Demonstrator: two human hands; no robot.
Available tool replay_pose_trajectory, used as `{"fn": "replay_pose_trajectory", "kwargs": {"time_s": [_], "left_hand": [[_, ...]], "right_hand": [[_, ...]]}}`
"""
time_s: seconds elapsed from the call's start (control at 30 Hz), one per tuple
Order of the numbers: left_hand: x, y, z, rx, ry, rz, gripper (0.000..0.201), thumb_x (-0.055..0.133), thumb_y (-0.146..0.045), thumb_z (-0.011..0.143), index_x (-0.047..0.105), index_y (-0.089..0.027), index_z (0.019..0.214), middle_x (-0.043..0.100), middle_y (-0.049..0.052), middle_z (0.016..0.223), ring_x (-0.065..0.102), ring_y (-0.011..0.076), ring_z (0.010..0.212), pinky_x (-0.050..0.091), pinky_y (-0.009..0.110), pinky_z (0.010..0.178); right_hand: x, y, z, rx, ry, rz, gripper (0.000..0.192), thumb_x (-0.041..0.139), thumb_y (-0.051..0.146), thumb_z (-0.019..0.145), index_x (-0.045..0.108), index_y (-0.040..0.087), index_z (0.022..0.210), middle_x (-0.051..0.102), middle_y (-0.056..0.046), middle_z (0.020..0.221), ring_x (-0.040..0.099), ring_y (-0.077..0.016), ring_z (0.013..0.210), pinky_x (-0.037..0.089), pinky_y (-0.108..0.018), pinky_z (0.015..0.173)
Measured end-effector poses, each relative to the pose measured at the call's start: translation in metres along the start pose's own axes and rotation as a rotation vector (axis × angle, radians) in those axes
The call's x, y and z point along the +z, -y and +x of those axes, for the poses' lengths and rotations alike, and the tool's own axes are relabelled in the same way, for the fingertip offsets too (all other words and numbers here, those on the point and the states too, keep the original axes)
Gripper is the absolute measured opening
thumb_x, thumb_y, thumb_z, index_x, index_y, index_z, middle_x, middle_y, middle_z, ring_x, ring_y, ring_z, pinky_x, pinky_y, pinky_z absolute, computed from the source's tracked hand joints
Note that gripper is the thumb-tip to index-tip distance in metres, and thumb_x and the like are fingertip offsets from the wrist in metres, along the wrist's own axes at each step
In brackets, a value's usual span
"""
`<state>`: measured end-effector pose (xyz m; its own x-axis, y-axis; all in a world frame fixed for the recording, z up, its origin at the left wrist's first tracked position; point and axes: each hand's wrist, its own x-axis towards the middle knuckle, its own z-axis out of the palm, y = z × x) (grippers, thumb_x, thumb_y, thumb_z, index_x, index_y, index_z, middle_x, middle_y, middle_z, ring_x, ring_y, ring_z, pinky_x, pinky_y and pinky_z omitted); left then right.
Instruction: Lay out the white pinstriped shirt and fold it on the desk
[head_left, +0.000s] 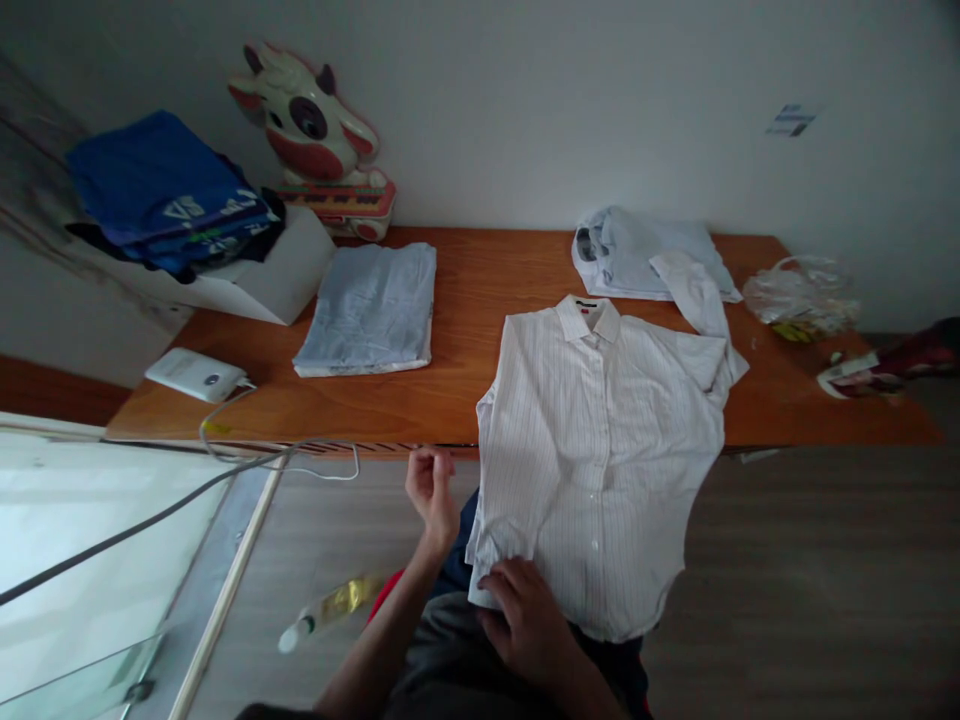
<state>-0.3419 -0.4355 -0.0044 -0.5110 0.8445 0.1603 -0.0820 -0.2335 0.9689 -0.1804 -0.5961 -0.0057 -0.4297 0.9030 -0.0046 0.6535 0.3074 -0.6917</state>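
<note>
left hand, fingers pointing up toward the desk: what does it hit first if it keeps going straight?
Probably the front edge of the wooden table. The left hand, loosely curled and holding nothing, sits just below that edge, left of the white striped shirt. Depth is unclear, so it might pass over the edge onto bare tabletop.

A table [465, 300] runs left to right along the far wall. On its right half lies a shirt [600, 440], collar toward the wall, its lower part hanging over the near edge. Far behind it lies a crumpled garment [645, 255], one sleeve touching the shirt's right shoulder. To the left lies a folded cloth [371, 310], then a box [277, 275] with a stack of clothes [169, 195] on it (a toy [315, 125] stands behind, against the wall). Near the table's left corner lies a small device [196, 375]. At the far right sits a plastic bag [802, 292]. The right hand [529, 620] rests on the shirt's near left hem; the left hand [431, 490] is just left of the shirt, at the table's near edge. A bottle [322, 610] lies on the floor, near left.
</note>
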Motion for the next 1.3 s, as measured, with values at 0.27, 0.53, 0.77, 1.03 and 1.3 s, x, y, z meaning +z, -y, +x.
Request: {"fn": "replay_pose_trajectory", "kwargs": {"time_s": [0.27,0.53,0.77,1.03,1.3], "left_hand": [[-0.029,0.057,-0.031,-0.500,0.683,0.125,0.071,0.090,-0.055,0.079,0.065,-0.018,0.135,0.075,0.012,0.125,0.071,0.0291,0.113,0.057,0.040,0.100],[-0.011,0.068,-0.040,-0.523,0.571,0.302,0.058,0.073,-0.073,0.087,0.074,-0.014,0.090,0.069,0.003,0.080,0.058,0.0184,0.075,0.047,0.029,0.067],[-0.008,0.055,-0.037,-0.545,0.587,0.346,0.059,0.085,-0.072,0.071,0.073,-0.016,0.088,0.070,0.003,0.081,0.063,0.0206,0.079,0.051,0.027,0.068],[-0.036,0.028,-0.049,-0.664,0.677,0.402,0.058,0.085,-0.070,0.071,0.075,-0.015,0.087,0.066,0.001,0.071,0.063,0.0212,0.072,0.049,0.028,0.063],[-0.060,-0.002,-0.081,-0.610,0.631,0.514,0.049,0.083,-0.065,0.074,0.074,-0.019,0.089,0.065,0.001,0.072,0.064,0.0236,0.072,0.052,0.032,0.065]], "right_hand": [[-0.084,-0.042,0.091,-0.082,-0.350,-0.192,0.031,0.058,0.022,0.107,0.069,0.023,0.135,0.072,-0.013,0.128,0.065,-0.0296,0.122,0.055,-0.050,0.108],[-0.120,-0.065,0.152,-0.129,-0.083,-0.569,0.100,0.083,0.029,0.093,0.026,0.026,0.176,0.028,-0.010,0.182,0.017,-0.0383,0.169,0.019,-0.068,0.136],[-0.122,-0.078,0.158,-0.083,-0.074,-0.582,0.092,0.075,0.021,0.098,0.027,0.028,0.176,0.032,-0.008,0.180,0.025,-0.0342,0.168,0.029,-0.059,0.134],[-0.125,-0.077,0.157,-0.107,-0.074,-0.590,0.097,0.082,0.030,0.095,0.029,0.025,0.175,0.029,-0.009,0.181,0.025,-0.0356,0.168,0.025,-0.059,0.135],[-0.139,-0.054,0.168,-0.054,-0.130,-0.492,0.056,0.061,0.052,0.108,0.057,0.021,0.154,0.056,-0.017,0.162,0.047,-0.0369,0.151,0.029,-0.062,0.127]]}}
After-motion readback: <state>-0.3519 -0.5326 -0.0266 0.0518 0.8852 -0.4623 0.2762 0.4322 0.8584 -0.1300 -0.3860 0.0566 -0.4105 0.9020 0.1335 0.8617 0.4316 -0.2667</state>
